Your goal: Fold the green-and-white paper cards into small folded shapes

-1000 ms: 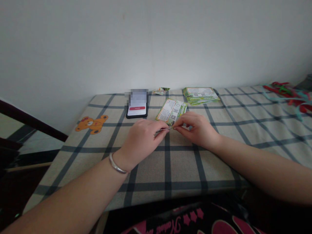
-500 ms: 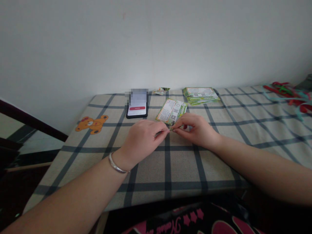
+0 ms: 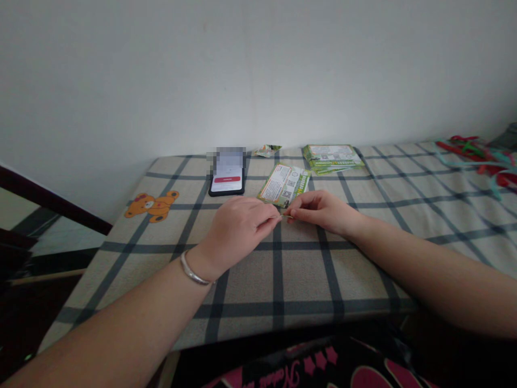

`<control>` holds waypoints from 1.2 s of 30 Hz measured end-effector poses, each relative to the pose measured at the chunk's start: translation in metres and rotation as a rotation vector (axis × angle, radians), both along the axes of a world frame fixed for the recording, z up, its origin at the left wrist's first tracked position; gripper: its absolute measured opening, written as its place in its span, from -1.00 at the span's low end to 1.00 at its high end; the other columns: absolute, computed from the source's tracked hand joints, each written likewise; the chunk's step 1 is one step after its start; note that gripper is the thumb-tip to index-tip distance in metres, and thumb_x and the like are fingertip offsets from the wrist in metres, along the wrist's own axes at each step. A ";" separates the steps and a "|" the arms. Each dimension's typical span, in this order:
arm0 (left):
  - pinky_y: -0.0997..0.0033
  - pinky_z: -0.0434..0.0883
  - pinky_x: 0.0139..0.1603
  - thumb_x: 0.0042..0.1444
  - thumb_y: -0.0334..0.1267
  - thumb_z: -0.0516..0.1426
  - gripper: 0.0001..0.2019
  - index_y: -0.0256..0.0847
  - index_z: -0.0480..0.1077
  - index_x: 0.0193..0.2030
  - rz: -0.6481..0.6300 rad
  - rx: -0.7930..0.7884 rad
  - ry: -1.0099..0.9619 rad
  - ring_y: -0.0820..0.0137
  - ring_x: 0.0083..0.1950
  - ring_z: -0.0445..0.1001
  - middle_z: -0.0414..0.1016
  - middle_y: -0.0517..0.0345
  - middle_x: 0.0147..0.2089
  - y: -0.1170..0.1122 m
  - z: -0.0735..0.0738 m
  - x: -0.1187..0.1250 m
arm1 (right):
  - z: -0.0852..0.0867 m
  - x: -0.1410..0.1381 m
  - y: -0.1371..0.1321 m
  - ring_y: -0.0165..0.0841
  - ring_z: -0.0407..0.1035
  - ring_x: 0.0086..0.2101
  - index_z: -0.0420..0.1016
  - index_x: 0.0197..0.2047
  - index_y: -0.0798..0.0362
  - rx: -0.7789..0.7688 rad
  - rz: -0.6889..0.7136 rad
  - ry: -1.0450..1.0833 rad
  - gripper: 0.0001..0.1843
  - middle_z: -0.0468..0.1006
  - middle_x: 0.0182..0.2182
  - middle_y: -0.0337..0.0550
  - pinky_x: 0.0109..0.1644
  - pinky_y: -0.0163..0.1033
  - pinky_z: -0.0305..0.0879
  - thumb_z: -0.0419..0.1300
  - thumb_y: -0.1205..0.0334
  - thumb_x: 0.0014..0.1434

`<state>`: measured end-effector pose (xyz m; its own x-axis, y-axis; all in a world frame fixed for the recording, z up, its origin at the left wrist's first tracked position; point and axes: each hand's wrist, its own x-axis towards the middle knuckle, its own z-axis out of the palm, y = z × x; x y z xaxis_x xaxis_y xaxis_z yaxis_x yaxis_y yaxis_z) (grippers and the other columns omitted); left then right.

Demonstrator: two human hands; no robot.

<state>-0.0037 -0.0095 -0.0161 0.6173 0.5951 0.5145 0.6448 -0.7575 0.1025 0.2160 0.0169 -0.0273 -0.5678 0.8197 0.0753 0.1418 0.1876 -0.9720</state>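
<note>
My left hand (image 3: pixel 242 222), with a silver bangle at the wrist, pinches one end of a thin paper card (image 3: pixel 286 216). My right hand (image 3: pixel 317 212) pinches the other end between thumb and fingers. Only a narrow pale edge of that card shows; the fingers hide the rest. Just beyond the fingertips a green and white printed card (image 3: pixel 283 184) lies flat on the checked tablecloth (image 3: pixel 250 280). A stack of similar cards (image 3: pixel 333 156) sits farther back on the right. Against the wall rests a small folded paper piece (image 3: pixel 267 150) in matching print.
A phone (image 3: pixel 227 180) with a lit screen lies left of the flat card. Farther left is a flat orange bear figure (image 3: pixel 152 206). Red, green and pale blue ribbons (image 3: pixel 476 156) lie in a heap at the far right. The wall (image 3: pixel 258 75) borders the table's back edge.
My right thumb and fingers have shifted slightly along the held card, and a little more of its edge shows between the hands. My left hand stays nearly still.
</note>
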 end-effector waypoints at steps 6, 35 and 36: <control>0.31 0.36 -0.19 0.23 -0.26 0.11 -0.86 -0.21 0.44 -0.32 -0.020 0.002 -0.040 0.33 -0.25 0.50 0.56 0.16 -0.33 0.001 -0.002 0.002 | 0.000 0.000 -0.001 -0.43 0.45 -0.36 0.56 -0.35 0.07 0.007 0.002 0.011 -0.87 0.61 -0.38 -0.21 -0.18 -0.24 0.37 0.30 0.18 0.06; 0.23 0.29 -0.07 0.16 -0.35 0.17 -0.89 -0.20 0.40 -0.39 -0.024 0.035 -0.166 0.36 -0.27 0.45 0.51 0.22 -0.38 -0.004 -0.001 0.009 | 0.007 -0.013 -0.023 -0.39 0.35 -0.32 0.40 -0.39 0.06 0.897 -0.222 -0.290 -0.92 0.47 -0.40 -0.20 -0.25 -0.26 0.27 0.15 0.42 0.06; 0.22 0.28 -0.05 0.16 -0.35 0.18 -0.91 -0.19 0.41 -0.38 -0.015 0.030 -0.173 0.37 -0.27 0.45 0.52 0.23 -0.38 -0.005 0.000 0.010 | 0.007 -0.013 -0.023 -0.37 0.36 -0.32 0.40 -0.39 0.05 0.908 -0.224 -0.305 -0.93 0.47 -0.39 -0.19 -0.24 -0.25 0.27 0.15 0.41 0.07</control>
